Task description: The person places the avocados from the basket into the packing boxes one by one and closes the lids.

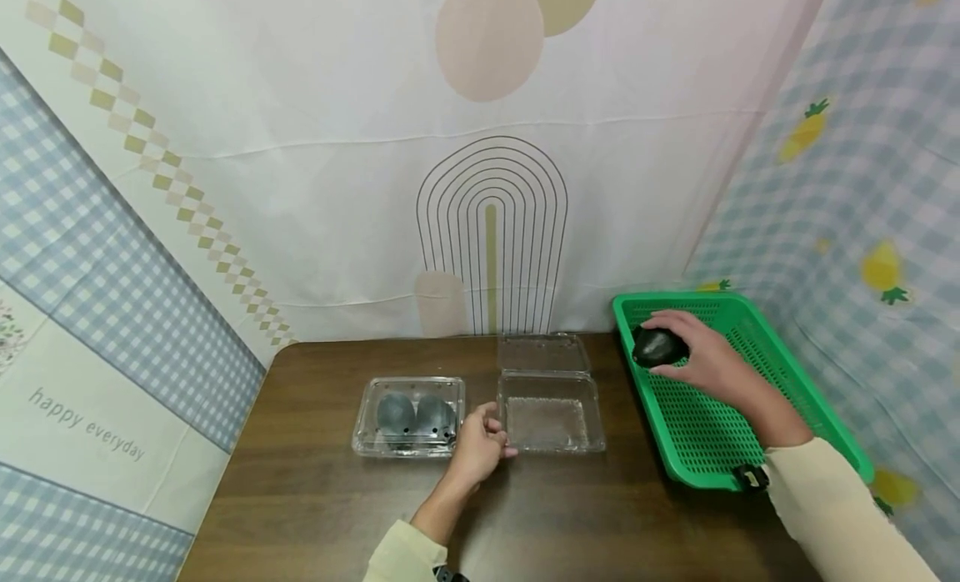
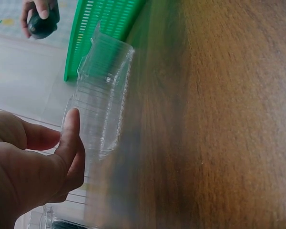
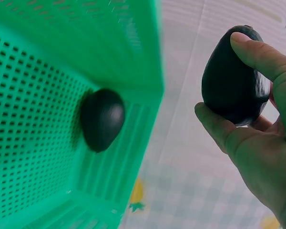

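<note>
My right hand (image 1: 701,357) grips a dark avocado (image 1: 657,347) above the far-left part of a green basket (image 1: 678,465). The right wrist view shows thumb and fingers around this avocado (image 3: 233,78), and a second avocado (image 3: 103,119) lying in a corner of the basket. My left hand (image 1: 480,440) is at the left side of a clear plastic clamshell box (image 1: 551,415), its lid (image 1: 543,353) folded back. In the left wrist view, thumb and forefinger pinch the edge of that box (image 2: 105,90).
Left of my left hand stands a closed clear box (image 1: 367,436) with two dark round fruits inside. Everything stands on a brown wooden table (image 1: 315,515). Patterned cloth (image 1: 337,215) hangs behind and on both sides.
</note>
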The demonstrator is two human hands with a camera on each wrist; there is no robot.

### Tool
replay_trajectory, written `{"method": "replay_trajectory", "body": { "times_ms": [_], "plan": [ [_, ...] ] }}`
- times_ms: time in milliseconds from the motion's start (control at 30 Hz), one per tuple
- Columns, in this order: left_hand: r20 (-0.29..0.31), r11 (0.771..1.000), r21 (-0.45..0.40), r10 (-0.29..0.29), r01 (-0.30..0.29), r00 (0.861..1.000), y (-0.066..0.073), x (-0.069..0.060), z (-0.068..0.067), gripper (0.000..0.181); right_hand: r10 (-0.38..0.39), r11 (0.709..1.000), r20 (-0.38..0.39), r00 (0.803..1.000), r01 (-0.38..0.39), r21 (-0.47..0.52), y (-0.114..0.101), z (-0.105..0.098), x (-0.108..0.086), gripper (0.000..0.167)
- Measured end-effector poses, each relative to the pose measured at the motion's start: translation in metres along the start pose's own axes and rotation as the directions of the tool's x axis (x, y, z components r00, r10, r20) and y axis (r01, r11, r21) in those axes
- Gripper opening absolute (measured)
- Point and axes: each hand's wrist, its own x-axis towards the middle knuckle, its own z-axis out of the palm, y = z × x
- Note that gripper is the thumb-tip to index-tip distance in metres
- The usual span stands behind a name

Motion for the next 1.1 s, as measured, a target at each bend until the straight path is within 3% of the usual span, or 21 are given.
{"method": "replay_trajectory", "body": {
  "times_ms": [267,567,833,1100],
  "plan": [
    [0.001,1.0,-0.013,0.0,0.0,1.0,-0.002,0.0,-0.001,0.059,-0.057,0.998,0.045,0.997,0.058,-0.018,-0.036,0.021,0.011,0.066],
    [-0.003,1.0,-0.025,0.0,0.0,1.0,-0.002,0.0,0.0,0.06,-0.166,0.986,0.121,0.979,0.162,0.038,-0.066,0.054,0.027,0.062],
    [0.001,0.999,-0.033,-0.004,0.004,1.0,-0.001,-0.001,0.001,0.06,-0.214,0.976,0.183,0.959,0.205,0.07,-0.08,0.076,0.038,0.064],
    [-0.002,1.0,-0.029,-0.005,0.005,1.0,0.0,-0.001,0.0,0.058,-0.313,0.949,0.179,0.933,0.298,0.103,-0.086,0.097,0.047,0.063]
  ]
}}
